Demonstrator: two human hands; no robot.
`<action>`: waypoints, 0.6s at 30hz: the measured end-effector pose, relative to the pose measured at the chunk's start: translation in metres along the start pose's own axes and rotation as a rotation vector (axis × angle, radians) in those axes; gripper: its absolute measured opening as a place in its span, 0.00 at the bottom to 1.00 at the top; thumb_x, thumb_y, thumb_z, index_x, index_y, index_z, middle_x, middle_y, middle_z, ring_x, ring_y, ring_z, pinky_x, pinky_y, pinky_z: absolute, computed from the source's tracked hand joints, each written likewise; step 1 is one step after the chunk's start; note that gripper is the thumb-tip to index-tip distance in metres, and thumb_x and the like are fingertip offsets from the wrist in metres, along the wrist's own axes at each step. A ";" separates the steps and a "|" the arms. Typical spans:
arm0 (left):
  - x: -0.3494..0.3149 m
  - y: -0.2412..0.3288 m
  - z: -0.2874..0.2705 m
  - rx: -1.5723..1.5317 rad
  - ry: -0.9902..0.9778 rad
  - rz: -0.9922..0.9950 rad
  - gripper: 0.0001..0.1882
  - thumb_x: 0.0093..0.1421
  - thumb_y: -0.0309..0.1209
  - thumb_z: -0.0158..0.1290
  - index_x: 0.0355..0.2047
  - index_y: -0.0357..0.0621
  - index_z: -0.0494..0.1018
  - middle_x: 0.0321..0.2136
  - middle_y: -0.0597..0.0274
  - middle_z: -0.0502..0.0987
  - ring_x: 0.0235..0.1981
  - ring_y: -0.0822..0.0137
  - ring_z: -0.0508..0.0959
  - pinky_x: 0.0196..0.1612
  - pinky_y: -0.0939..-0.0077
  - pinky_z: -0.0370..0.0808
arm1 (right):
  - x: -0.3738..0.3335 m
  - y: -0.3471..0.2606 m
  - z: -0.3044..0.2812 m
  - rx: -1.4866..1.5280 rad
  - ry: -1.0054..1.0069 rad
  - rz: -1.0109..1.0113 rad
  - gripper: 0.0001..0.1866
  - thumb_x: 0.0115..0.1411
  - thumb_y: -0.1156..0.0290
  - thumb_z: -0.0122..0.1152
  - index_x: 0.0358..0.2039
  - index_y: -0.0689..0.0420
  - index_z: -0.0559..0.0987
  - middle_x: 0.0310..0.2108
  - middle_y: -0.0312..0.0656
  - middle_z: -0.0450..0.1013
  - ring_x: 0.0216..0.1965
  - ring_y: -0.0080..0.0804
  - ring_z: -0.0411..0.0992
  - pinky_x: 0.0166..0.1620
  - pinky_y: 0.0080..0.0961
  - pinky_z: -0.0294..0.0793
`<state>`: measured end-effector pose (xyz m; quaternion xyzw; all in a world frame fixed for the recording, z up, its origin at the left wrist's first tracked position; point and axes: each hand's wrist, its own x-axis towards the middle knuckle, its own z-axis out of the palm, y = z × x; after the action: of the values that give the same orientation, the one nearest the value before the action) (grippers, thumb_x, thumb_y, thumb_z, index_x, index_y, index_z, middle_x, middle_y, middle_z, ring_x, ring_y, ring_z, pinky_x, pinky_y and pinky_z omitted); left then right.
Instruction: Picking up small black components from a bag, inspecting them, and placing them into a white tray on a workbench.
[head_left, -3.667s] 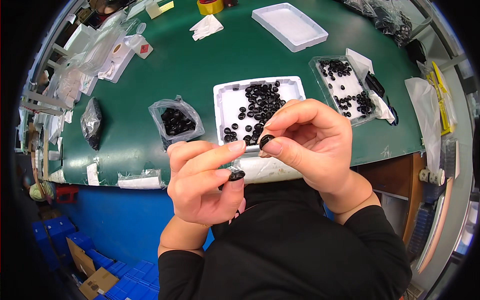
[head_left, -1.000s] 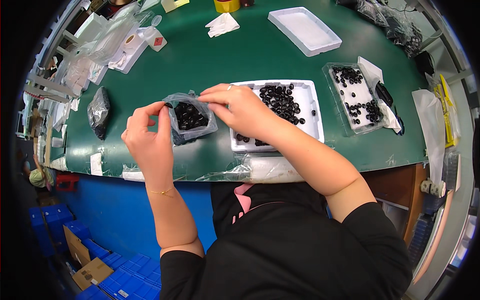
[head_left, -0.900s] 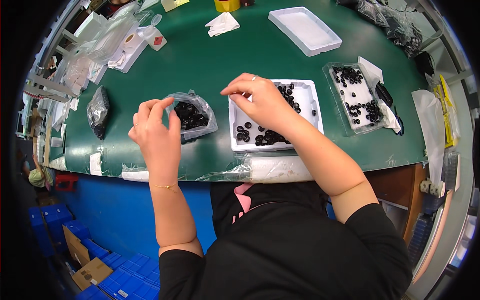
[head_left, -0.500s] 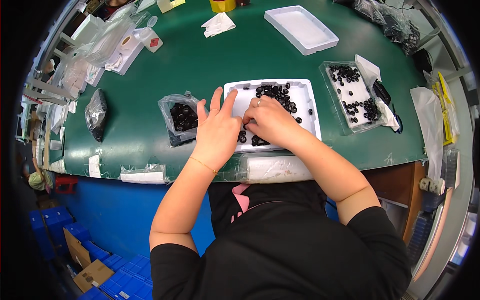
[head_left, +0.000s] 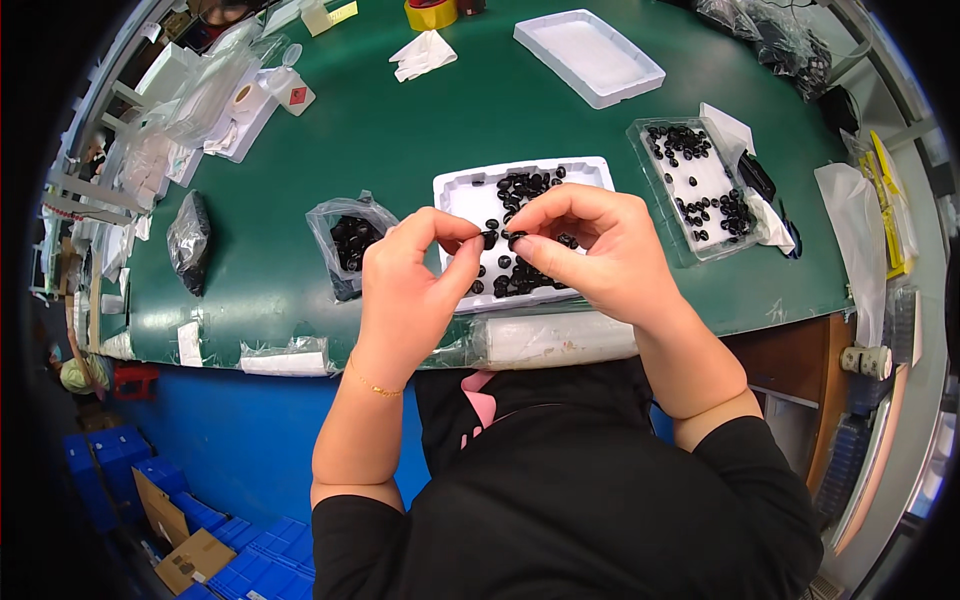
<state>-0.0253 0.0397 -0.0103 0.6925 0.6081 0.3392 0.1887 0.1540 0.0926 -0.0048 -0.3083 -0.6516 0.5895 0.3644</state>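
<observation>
Two small, rounded, glossy black pieces are pinched over the shallow white plastic tray: the left hand (head_left: 415, 270) has its thumb and index fingers closed on a glossy black piece (head_left: 489, 241), and the right hand (head_left: 610, 245) grips another dark shiny piece (head_left: 516, 240) the same way. The two pieces sit just beside each other, probably so both can be seen and turned together; fingertip pinches suit such small, slick-looking, curved shapes. Below the hands, the white plastic tray (head_left: 448, 205), with its moulded, stepped rim, holds a loose scatter of similar pieces (head_left: 530, 186); its raised walls likely stop round things from rolling away, and its pale floor makes them stand out. To its left, an open, crinkled translucent plastic bag (head_left: 319, 222) of black pieces has its mouth spread wide, presumably for easy reach. Well to the right, a clear, rigid plastic tray (head_left: 640, 142) with a white base bears separate clusters, perhaps kept apart deliberately. All this rests on a smooth, dark green surface (head_left: 300, 150), whose near edge carries a plastic-wrapped white pad (head_left: 560, 342), possibly as cushioning for forearms.
</observation>
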 end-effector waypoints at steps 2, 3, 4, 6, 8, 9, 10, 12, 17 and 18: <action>-0.009 0.016 -0.004 -0.586 0.129 -0.079 0.06 0.51 0.18 0.51 0.30 0.37 0.74 0.30 0.57 0.75 0.31 0.67 0.74 0.37 0.75 0.68 | -0.006 -0.010 0.003 0.046 -0.001 -0.080 0.08 0.48 0.83 0.59 0.32 0.67 0.76 0.29 0.40 0.72 0.31 0.22 0.69 0.35 0.18 0.70; -0.013 0.021 -0.007 -0.879 0.194 -0.118 0.06 0.52 0.18 0.51 0.32 0.36 0.74 0.28 0.57 0.75 0.28 0.70 0.74 0.35 0.79 0.68 | -0.009 -0.013 0.005 0.069 -0.002 -0.120 0.09 0.48 0.84 0.59 0.32 0.67 0.76 0.29 0.41 0.72 0.31 0.23 0.69 0.35 0.18 0.70; -0.017 0.024 -0.009 -0.880 0.196 -0.121 0.06 0.52 0.18 0.51 0.32 0.36 0.74 0.28 0.57 0.75 0.28 0.70 0.74 0.35 0.79 0.68 | -0.010 -0.016 0.005 0.069 -0.004 -0.118 0.09 0.48 0.84 0.59 0.32 0.67 0.76 0.29 0.41 0.72 0.31 0.23 0.69 0.35 0.18 0.70; -0.023 0.027 -0.011 -0.996 0.146 -0.079 0.08 0.52 0.16 0.51 0.34 0.33 0.73 0.29 0.58 0.75 0.29 0.74 0.73 0.33 0.83 0.68 | -0.013 -0.019 0.005 0.051 -0.022 -0.212 0.09 0.47 0.85 0.58 0.32 0.67 0.76 0.29 0.43 0.72 0.31 0.25 0.70 0.36 0.19 0.69; -0.027 0.029 -0.011 -1.054 0.121 -0.060 0.09 0.52 0.16 0.51 0.35 0.32 0.73 0.29 0.58 0.75 0.29 0.75 0.72 0.32 0.84 0.67 | -0.016 -0.022 0.005 0.043 -0.031 -0.257 0.09 0.47 0.86 0.58 0.31 0.67 0.76 0.29 0.43 0.72 0.32 0.26 0.70 0.36 0.20 0.69; -0.029 0.030 -0.011 -0.992 0.142 -0.025 0.10 0.51 0.15 0.51 0.36 0.32 0.72 0.29 0.59 0.75 0.29 0.75 0.72 0.32 0.84 0.67 | -0.018 -0.025 0.006 0.074 -0.033 -0.249 0.09 0.46 0.87 0.58 0.31 0.67 0.75 0.29 0.44 0.72 0.32 0.27 0.70 0.36 0.20 0.69; -0.030 0.032 -0.011 -0.930 0.163 0.008 0.12 0.51 0.15 0.52 0.37 0.32 0.72 0.29 0.59 0.75 0.29 0.75 0.72 0.32 0.84 0.67 | -0.019 -0.027 0.007 0.105 -0.035 -0.241 0.10 0.46 0.87 0.58 0.31 0.66 0.75 0.29 0.44 0.72 0.32 0.28 0.70 0.36 0.21 0.69; -0.033 0.034 -0.011 -0.867 0.183 0.041 0.13 0.50 0.14 0.52 0.38 0.32 0.72 0.29 0.59 0.75 0.29 0.75 0.72 0.32 0.83 0.67 | -0.019 -0.027 0.008 0.137 -0.037 -0.233 0.10 0.46 0.87 0.58 0.31 0.66 0.75 0.29 0.44 0.72 0.32 0.28 0.70 0.36 0.21 0.69; -0.034 0.043 -0.012 -0.744 0.260 0.037 0.15 0.48 0.14 0.54 0.39 0.31 0.70 0.29 0.59 0.76 0.29 0.76 0.72 0.32 0.83 0.67 | -0.019 -0.025 0.009 0.124 -0.054 -0.303 0.10 0.45 0.87 0.59 0.31 0.66 0.75 0.30 0.45 0.72 0.33 0.30 0.70 0.37 0.22 0.69; -0.034 0.045 -0.012 -0.746 0.277 0.024 0.15 0.48 0.14 0.54 0.39 0.31 0.70 0.28 0.59 0.76 0.29 0.76 0.72 0.33 0.83 0.67 | -0.019 -0.025 0.010 0.124 -0.043 -0.319 0.10 0.45 0.87 0.59 0.31 0.66 0.75 0.30 0.45 0.72 0.33 0.30 0.70 0.37 0.22 0.69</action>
<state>-0.0021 -0.0040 0.0202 0.5312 0.4547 0.6291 0.3395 0.1569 0.0688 0.0178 -0.1653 -0.6621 0.5698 0.4578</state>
